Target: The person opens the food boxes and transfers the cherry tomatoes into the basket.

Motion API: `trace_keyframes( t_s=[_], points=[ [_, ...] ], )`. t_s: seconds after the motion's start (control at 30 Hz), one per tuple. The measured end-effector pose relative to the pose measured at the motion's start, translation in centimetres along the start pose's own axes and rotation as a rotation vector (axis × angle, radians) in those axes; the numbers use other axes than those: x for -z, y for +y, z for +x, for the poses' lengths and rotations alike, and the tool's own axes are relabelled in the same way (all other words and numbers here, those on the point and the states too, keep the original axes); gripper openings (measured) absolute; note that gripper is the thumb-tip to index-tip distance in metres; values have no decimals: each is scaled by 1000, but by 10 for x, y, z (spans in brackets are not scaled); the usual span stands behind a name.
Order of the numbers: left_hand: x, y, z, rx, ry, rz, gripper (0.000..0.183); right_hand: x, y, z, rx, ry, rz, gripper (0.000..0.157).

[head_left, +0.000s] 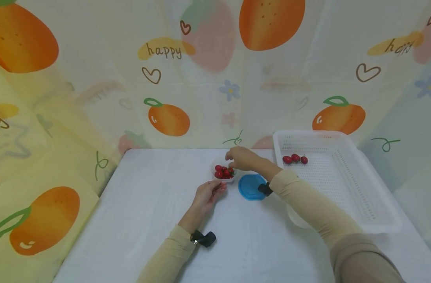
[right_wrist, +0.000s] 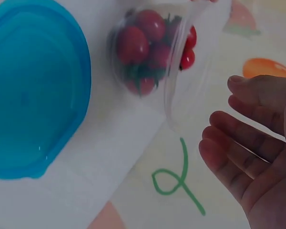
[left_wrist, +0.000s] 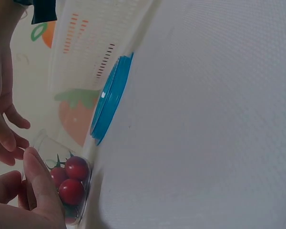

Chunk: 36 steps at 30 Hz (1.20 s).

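A small clear plastic container (right_wrist: pixel 173 78) stands on the white table with several red cherry tomatoes (head_left: pixel 223 172) inside, some with green stems. My left hand (head_left: pixel 206 193) pinches its near rim between thumb and fingers. Above the container's right side, my right hand (head_left: pixel 246 158) hovers with relaxed, slightly bent fingers; the right wrist view shows nothing in them and a gap to the rim. A blue lid (head_left: pixel 250 187) lies flat on the table just right of the container, partly covered by the right wrist in the head view.
A large white perforated basket (head_left: pixel 343 169) stands on the right, with 3 cherry tomatoes (head_left: pixel 295 158) in its far left corner. My right forearm crosses over its near left edge. A fruit-patterned curtain (head_left: pixel 201 86) hangs behind the table (head_left: pixel 137 204).
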<state>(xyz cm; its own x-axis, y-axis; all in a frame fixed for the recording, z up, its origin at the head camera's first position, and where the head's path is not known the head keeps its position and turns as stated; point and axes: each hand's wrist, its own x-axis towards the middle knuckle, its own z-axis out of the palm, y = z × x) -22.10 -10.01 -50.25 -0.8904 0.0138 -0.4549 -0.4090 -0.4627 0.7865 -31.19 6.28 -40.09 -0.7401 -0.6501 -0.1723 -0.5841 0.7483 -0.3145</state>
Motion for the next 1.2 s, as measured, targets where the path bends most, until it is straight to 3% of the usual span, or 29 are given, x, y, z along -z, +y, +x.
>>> trace_keyframes(
  t_s=[0.3,0.5,0.8,1.2],
  points=[
    [-1,0,-1,-14,-2,-23,24,-24,-9,19,-43,-86,-52,22],
    [-2,-1,-1,-17,1,-39,16,-32,-13,24,-45,-82,-104,10],
    [-2,1,-2,-12,5,-57,19,-42,-17,29,-121,-106,-93,9],
    [-1,-1,0,-8,8,-46,22,-48,-17,32,-150,-103,-140,8]
  ],
)
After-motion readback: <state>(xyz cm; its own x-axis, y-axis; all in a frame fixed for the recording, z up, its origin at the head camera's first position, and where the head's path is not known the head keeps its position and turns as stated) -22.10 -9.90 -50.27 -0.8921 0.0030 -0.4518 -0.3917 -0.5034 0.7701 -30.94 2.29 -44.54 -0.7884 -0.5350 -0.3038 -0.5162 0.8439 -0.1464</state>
